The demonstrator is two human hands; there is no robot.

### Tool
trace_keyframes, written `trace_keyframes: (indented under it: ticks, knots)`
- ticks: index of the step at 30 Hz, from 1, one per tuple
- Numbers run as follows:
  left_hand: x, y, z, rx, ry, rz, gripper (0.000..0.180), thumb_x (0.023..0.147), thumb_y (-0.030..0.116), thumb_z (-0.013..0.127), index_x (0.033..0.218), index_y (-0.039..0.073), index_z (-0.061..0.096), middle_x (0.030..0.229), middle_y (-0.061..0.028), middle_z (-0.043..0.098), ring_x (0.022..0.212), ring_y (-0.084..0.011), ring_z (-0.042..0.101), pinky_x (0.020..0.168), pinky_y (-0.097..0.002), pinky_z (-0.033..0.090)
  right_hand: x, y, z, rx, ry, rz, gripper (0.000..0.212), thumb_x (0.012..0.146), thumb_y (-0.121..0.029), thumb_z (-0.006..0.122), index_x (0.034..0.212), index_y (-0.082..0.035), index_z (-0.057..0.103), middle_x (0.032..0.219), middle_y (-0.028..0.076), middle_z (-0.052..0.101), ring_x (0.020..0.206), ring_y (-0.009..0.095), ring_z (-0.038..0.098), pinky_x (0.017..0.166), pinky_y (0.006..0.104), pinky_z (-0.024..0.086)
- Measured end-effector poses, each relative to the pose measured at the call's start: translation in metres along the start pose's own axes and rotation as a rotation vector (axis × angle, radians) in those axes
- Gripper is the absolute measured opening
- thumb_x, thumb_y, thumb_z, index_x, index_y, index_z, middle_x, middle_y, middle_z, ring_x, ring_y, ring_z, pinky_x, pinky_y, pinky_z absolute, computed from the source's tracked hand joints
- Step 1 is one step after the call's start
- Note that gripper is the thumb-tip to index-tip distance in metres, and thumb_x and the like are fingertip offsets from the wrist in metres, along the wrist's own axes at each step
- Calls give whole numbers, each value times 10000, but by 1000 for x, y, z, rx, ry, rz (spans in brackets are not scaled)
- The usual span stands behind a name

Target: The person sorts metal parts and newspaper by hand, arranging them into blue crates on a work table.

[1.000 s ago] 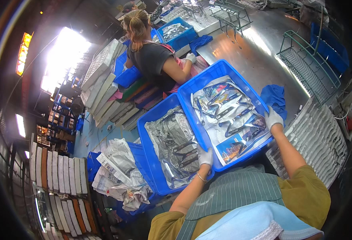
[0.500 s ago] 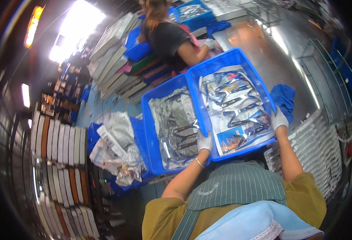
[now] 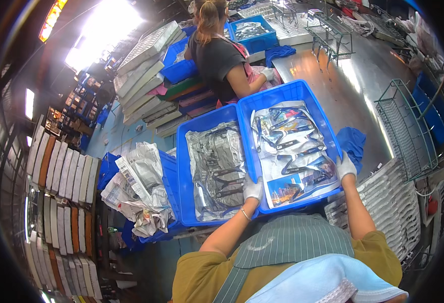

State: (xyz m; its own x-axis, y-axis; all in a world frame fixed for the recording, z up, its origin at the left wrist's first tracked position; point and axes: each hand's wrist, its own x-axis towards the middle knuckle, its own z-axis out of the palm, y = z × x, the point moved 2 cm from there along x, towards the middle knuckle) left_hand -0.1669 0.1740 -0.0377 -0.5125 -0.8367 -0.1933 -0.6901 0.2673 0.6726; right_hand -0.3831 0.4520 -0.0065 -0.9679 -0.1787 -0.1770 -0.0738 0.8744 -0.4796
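My left hand [image 3: 253, 188], in a white glove, grips the near left side of a blue plastic bin [image 3: 277, 93]. My right hand [image 3: 346, 166], gloved too, is closed on the bin's right rim. Inside, several dark, slender, V-shaped metal pieces [image 3: 302, 150] lie spread over printed paper [image 3: 278, 185]. A second blue bin [image 3: 183, 169] stands directly to the left, against the one I hold. It has dull grey paper and similar dark pieces [image 3: 228, 183] in it. The fingers of both hands are partly hidden by the rims.
Crumpled newspaper [image 3: 144, 177] fills another blue container at the left. A co-worker [image 3: 217, 60] stands beyond the bins, near stacked trays [image 3: 144, 76]. At right are a metal table [image 3: 335, 96], a blue cloth [image 3: 352, 145], a wire basket [image 3: 401, 131] and stacked white ridged trays [image 3: 383, 202].
The whole scene sits lower in the picture, with more of the metal table and wire racks showing. Both hands keep their hold on the same bin. The co-worker's head is turned differently.
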Motion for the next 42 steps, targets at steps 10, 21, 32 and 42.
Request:
trace_keyframes:
  ticks: [10,21,32,42]
  knots:
    - [4,-3,1,-52,-1,5,632,801,318,590,1289,-12,360,1219,-270,476,1132,-407,470,964,-427,375,0,-1,-1,27,18,-20,457,905,-373,380,1272,-107,435,1132,189,572,1022,364,549,868,443,428]
    - [5,-6,3,-64,19,28,624,798,307,598,1286,-10,374,1221,-269,480,1137,-403,467,966,-423,375,0,1,0,17,31,-17,456,904,-374,372,1267,-107,441,1134,184,572,1022,358,549,867,441,429]
    - [10,-11,6,-74,-18,25,661,801,315,586,1299,-46,346,1261,-292,438,1175,-406,437,988,-414,357,-1,-1,-3,39,12,9,461,899,-386,384,1262,-109,448,1130,183,576,1023,358,550,871,443,427]
    - [14,-19,9,-129,-19,37,666,796,304,579,1303,-50,335,1257,-299,436,1173,-412,433,993,-418,350,0,-1,-1,61,12,-7,459,900,-384,383,1266,-115,450,1147,176,570,1048,345,542,887,429,422]
